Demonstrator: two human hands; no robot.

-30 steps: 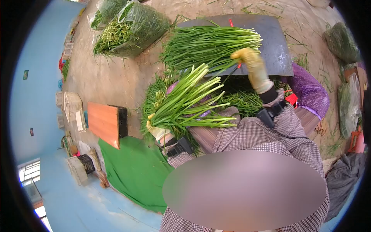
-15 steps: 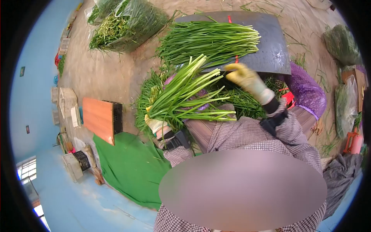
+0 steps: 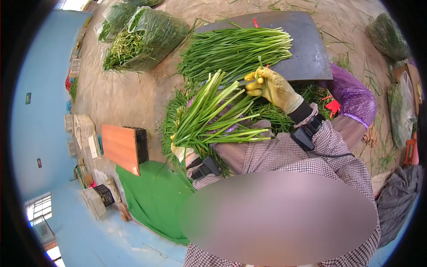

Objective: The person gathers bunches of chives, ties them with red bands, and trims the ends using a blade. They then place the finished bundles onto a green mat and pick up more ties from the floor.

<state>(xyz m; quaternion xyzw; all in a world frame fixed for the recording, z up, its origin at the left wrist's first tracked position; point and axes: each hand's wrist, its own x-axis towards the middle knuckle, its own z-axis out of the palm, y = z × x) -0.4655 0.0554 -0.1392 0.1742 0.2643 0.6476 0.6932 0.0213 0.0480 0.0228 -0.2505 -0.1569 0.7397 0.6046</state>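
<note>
Looking down from the head camera, a dark slab (image 3: 307,49) lies on a dirt floor strewn with green scraps. A loose heap of long greens (image 3: 235,48) is spread across the slab. Left of the slab, clear bags of greens (image 3: 147,35) lie on their sides. Below the slab and to its left are an orange board (image 3: 119,147) and a green cloth (image 3: 155,200). A purple bag (image 3: 353,95) sits just below the slab's right corner. More cut greens lie on the person's lap below the slab, partly hidden by the checked sleeves.

Half a second ago the right hand (image 3: 271,86) was raised over the slab's near edge, apart from the bundle. It has since come down and to the left, to the bundle's upper end.

The left hand (image 3: 182,151), gloved and far below the slab, is closed around the base of a bunch of green stalks (image 3: 213,115). The bunch fans upward towards the slab's near edge. The right hand wears a yellow glove, and its thumb and fingers are pinched together on stalk ends at the top of the bunch.
</note>
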